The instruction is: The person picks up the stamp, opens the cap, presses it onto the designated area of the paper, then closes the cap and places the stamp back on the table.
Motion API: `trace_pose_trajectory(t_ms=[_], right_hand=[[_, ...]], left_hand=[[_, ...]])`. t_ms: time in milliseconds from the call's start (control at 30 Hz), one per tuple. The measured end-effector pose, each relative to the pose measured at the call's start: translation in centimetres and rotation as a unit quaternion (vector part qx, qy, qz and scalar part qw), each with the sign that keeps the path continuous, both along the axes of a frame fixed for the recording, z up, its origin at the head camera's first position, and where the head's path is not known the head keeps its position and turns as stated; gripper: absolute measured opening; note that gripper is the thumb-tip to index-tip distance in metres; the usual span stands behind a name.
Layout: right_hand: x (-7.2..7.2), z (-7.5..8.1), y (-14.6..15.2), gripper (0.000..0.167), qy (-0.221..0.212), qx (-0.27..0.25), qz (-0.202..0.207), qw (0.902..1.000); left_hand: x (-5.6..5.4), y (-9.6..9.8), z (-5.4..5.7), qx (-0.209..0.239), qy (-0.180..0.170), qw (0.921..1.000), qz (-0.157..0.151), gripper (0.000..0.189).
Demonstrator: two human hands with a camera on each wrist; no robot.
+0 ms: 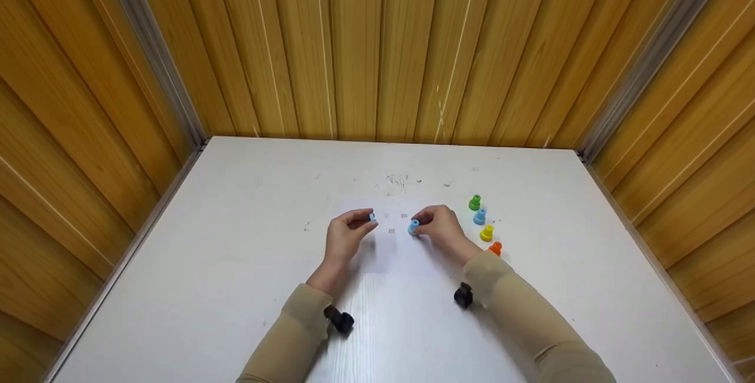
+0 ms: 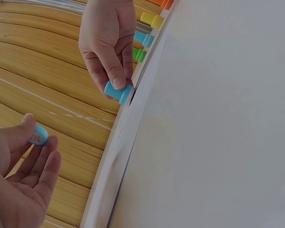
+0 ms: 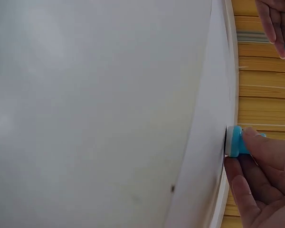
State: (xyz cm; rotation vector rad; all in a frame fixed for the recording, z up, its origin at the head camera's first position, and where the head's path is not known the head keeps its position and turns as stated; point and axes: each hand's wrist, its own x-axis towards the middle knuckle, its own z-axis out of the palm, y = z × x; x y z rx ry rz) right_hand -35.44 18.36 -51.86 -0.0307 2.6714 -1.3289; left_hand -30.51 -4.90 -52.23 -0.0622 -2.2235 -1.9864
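My left hand [image 1: 344,238] pinches a small light-blue cap [image 2: 38,135] between thumb and fingertips, raised above the paper's left side. The cap's end bears a small reddish print. In my right hand [image 1: 439,226] is a blue toy stamp [image 3: 235,142], gripped by its knob with the pale stamping face turned down towards the white paper [image 1: 380,259]. The face is very close to the sheet; whether it touches, I cannot tell. Small printed marks [image 1: 391,231] show on the paper between the hands.
To the right of my right hand stand a green stamp [image 1: 475,202], a blue stamp [image 1: 480,216], a yellow stamp [image 1: 486,232] and an orange stamp [image 1: 495,248], partly behind the sleeve. Ink smudges [image 1: 398,180] dot the white table [image 1: 177,288]. Wood-look panels [image 1: 354,46] enclose the back and sides.
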Motion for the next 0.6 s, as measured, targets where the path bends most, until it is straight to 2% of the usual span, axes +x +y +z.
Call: trace_pose_trajectory(t_ms=[200,600], right_hand=[[-0.2,-0.1,-0.15,0.02,0.003,0.022,0.009,0.9997],[-0.15,-0.12,-0.07,0.02,0.011,0.023,0.014,0.9996]], left_hand=[[0.0,-0.14,-0.09,-0.016,0.0,0.9999,-0.005,0.033],[-0.13,-0.12,-0.02,-0.012,-0.006,0.9999,-0.005,0.03]])
